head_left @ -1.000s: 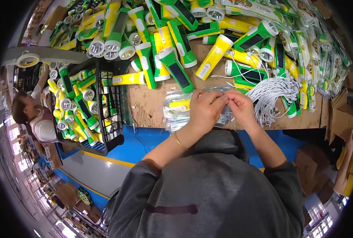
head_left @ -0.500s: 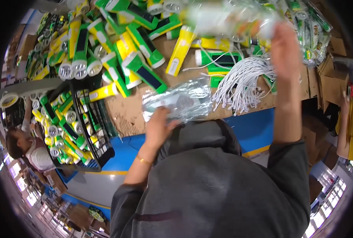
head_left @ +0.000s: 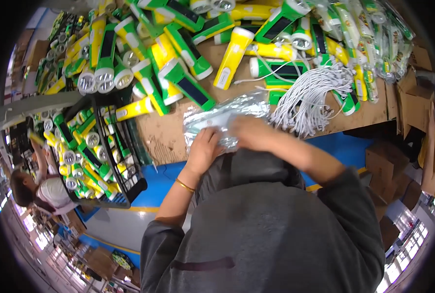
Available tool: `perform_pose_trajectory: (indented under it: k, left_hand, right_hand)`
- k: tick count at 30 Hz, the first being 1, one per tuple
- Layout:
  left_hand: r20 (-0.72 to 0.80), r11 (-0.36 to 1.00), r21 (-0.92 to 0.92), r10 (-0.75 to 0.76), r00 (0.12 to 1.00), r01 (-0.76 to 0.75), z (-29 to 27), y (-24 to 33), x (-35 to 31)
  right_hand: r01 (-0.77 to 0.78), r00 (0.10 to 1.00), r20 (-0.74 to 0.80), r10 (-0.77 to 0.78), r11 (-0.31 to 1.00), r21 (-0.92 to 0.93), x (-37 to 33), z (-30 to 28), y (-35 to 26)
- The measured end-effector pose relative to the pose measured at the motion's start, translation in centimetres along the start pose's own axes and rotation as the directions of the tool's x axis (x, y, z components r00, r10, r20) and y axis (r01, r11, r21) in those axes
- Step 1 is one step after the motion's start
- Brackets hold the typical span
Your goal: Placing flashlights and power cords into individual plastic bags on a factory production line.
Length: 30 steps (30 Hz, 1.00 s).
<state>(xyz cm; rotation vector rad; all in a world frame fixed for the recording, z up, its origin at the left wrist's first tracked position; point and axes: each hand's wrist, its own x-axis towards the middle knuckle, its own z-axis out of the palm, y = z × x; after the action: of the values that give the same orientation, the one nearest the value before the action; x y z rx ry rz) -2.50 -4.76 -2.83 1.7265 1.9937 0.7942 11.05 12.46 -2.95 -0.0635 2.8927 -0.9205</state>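
Observation:
A small pile of clear plastic bags point(head_left: 249, 105) lies at the table's front edge, before my body. My left hand point(head_left: 202, 151) is at the bags' near left part, fingers bent and gripping the crinkled film. Beside it, my right hand point(head_left: 250, 133) reaches over the same bags; its fingers are smeared by motion and partly hidden, so their grip does not show. Right of the bags sits a bundle of white cables point(head_left: 300, 100). A yellow flashlight point(head_left: 233, 57) and a green flashlight with a dark panel point(head_left: 187, 87) lie just beyond.
Many green and yellow flashlights point(head_left: 180, 46) heap over the table's far side. Bagged flashlights point(head_left: 391, 46) pile at the far right. A black crate point(head_left: 122, 168) full of flashlights stands at the left, a person point(head_left: 49, 193) beyond it. Cardboard boxes point(head_left: 386, 168) stand at right.
My right hand has come down from the far right, where it held a blurred filled clear bag, to the bags in front of me. That bag has left the hand. My left hand stays at the bags.

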Motion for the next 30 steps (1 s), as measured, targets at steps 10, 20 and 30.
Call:
perform_pose_trajectory:
  k: [10, 20, 30]
  left_hand:
    - [0.102, 0.945, -0.257, -0.183, 0.978, 0.203, -0.2, -1.5, -1.0]
    - [-0.004, 0.975, -0.077, -0.209, 0.978, 0.208, -0.9, 0.8, 0.5]
    - [-0.077, 0.980, -0.101, -0.179, 0.981, 0.171, -2.9, 2.2, 2.2]
  right_hand:
    - [-0.160, 0.985, 0.081, 0.151, 0.981, 0.112, 2.3, 3.5, 0.8]
    - [0.074, 0.976, -0.189, -0.109, 0.980, -0.185, 0.2, 0.2, 1.0]
    - [-0.244, 0.892, -0.409, 0.191, 0.966, -0.082, -4.4, -5.2, 1.8]
